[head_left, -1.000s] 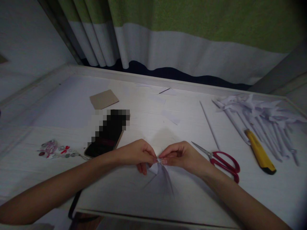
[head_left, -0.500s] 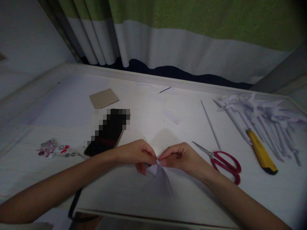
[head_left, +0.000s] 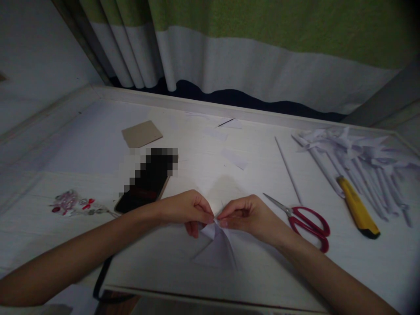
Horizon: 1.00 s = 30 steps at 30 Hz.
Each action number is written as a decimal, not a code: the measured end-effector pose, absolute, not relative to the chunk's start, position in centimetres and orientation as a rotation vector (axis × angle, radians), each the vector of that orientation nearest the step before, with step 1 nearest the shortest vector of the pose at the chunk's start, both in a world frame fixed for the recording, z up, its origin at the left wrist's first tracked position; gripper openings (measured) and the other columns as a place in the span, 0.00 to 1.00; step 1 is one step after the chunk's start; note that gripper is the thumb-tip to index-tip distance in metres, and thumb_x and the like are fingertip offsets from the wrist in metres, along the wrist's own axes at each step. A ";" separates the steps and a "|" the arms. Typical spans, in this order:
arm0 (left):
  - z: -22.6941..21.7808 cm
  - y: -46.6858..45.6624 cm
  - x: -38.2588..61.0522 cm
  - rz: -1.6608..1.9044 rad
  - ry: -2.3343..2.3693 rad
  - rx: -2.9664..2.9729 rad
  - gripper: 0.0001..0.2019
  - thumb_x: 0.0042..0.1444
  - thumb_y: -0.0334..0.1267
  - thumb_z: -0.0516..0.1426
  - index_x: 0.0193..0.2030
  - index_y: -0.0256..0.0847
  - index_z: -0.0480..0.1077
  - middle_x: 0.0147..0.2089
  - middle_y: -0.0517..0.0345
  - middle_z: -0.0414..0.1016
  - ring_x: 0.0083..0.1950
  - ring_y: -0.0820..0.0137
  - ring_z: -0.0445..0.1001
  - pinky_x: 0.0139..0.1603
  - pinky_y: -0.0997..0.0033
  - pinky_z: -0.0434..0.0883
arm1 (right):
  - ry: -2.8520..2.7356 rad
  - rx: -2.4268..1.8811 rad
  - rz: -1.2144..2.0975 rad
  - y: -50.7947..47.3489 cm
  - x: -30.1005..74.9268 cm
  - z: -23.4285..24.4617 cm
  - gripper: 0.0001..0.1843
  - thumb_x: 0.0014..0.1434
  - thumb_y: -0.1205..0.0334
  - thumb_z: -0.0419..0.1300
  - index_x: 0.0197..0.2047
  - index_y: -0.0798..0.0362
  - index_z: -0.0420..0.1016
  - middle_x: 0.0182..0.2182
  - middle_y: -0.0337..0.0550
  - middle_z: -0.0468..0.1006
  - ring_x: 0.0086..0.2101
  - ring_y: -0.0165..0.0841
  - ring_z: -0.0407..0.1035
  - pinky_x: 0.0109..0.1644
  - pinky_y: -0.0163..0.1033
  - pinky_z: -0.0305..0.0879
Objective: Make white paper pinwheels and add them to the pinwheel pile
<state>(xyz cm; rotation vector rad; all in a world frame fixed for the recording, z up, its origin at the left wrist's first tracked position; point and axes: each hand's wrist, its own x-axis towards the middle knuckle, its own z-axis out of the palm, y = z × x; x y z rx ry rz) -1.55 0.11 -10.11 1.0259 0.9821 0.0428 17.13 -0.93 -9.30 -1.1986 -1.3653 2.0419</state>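
Both hands meet at the centre of a white paper pinwheel [head_left: 216, 251], whose folded blades hang down toward the front of the table. My left hand [head_left: 193, 212] pinches its middle between thumb and forefinger, with the other fingers curled behind the paper. Thumb and forefinger of my right hand [head_left: 244, 214] grip the same spot from the other side. What lies right between the fingertips is too small to make out. Red-handled scissors [head_left: 308, 223] rest beside my right forearm, and a thin rolled paper stick [head_left: 288, 170] lies beyond them.
Several finished paper pinwheels on sticks [head_left: 357, 162] are heaped at the right, beside a yellow utility knife [head_left: 357, 208]. A black phone [head_left: 147, 183] with a beaded charm [head_left: 67, 202] lies at the left, near a brown card [head_left: 142, 134]. Paper scraps [head_left: 234, 158] lie farther back.
The pinwheel's blades have shifted slightly, showing more of the folded paper near my left fingers. Both hands stay almost in place, still pinching the centre.
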 end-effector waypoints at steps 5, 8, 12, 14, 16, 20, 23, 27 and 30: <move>-10.2 0.1 -1.5 0.039 0.984 1.031 0.04 0.46 0.32 0.55 0.26 0.34 0.70 0.17 0.66 0.67 0.16 0.78 0.68 0.16 0.82 0.65 | -1.378 -1.204 2.028 -0.9 17.1 -9.3 0.05 0.37 0.66 0.66 0.24 0.53 0.77 0.21 0.37 0.78 0.22 0.26 0.70 0.28 0.32 0.67; -10.0 0.1 -1.5 0.048 0.994 1.033 0.04 0.46 0.31 0.55 0.26 0.34 0.70 0.17 0.66 0.68 0.16 0.79 0.68 0.16 0.82 0.65 | -1.374 -1.199 2.018 -0.9 17.0 -9.4 0.05 0.38 0.69 0.65 0.23 0.53 0.77 0.21 0.36 0.77 0.22 0.25 0.69 0.28 0.31 0.66; -9.7 0.1 -1.4 0.057 0.996 1.034 0.04 0.46 0.31 0.54 0.25 0.34 0.70 0.17 0.67 0.67 0.16 0.79 0.68 0.16 0.83 0.64 | -1.360 -1.187 2.013 -1.0 16.9 -9.6 0.05 0.39 0.72 0.65 0.22 0.53 0.77 0.20 0.34 0.77 0.22 0.23 0.69 0.29 0.29 0.65; -9.7 0.1 -1.4 0.061 0.992 1.038 0.04 0.46 0.30 0.54 0.25 0.34 0.69 0.18 0.67 0.67 0.16 0.79 0.68 0.16 0.83 0.64 | -1.359 -1.183 2.014 -1.1 16.8 -9.6 0.05 0.39 0.72 0.64 0.22 0.53 0.77 0.20 0.34 0.77 0.22 0.22 0.69 0.28 0.28 0.65; -9.8 0.1 -1.4 0.065 0.985 1.041 0.04 0.46 0.30 0.54 0.25 0.34 0.69 0.17 0.67 0.67 0.16 0.79 0.68 0.16 0.83 0.64 | -1.360 -1.179 2.010 -1.1 16.8 -9.6 0.05 0.39 0.72 0.64 0.23 0.53 0.77 0.20 0.34 0.77 0.22 0.22 0.68 0.28 0.27 0.64; -9.9 0.1 -1.5 0.068 0.982 1.049 0.04 0.46 0.31 0.54 0.25 0.35 0.69 0.16 0.68 0.65 0.16 0.79 0.68 0.16 0.83 0.64 | -1.363 -1.174 1.997 -1.2 16.8 -9.5 0.05 0.39 0.72 0.65 0.23 0.53 0.77 0.20 0.34 0.76 0.23 0.22 0.68 0.28 0.27 0.64; -9.9 0.0 -1.5 0.068 0.983 1.059 0.04 0.46 0.32 0.54 0.25 0.35 0.69 0.16 0.68 0.65 0.16 0.79 0.67 0.16 0.83 0.64 | -1.383 -1.173 1.977 -1.3 16.8 -9.5 0.04 0.40 0.71 0.64 0.23 0.53 0.77 0.20 0.34 0.76 0.23 0.22 0.68 0.28 0.28 0.64; -10.0 0.0 -1.5 0.066 0.982 1.081 0.04 0.46 0.32 0.54 0.25 0.35 0.69 0.16 0.67 0.66 0.16 0.79 0.67 0.16 0.82 0.63 | -1.430 -1.169 1.927 -1.4 16.7 -9.4 0.05 0.39 0.71 0.65 0.23 0.53 0.77 0.21 0.35 0.76 0.23 0.24 0.68 0.28 0.29 0.65; -10.0 0.0 -1.5 0.068 0.977 1.109 0.04 0.45 0.32 0.54 0.24 0.35 0.69 0.16 0.68 0.66 0.16 0.79 0.66 0.16 0.83 0.62 | -1.459 -1.165 1.891 -1.5 16.6 -9.5 0.04 0.39 0.70 0.65 0.23 0.53 0.77 0.21 0.36 0.76 0.24 0.25 0.69 0.30 0.31 0.66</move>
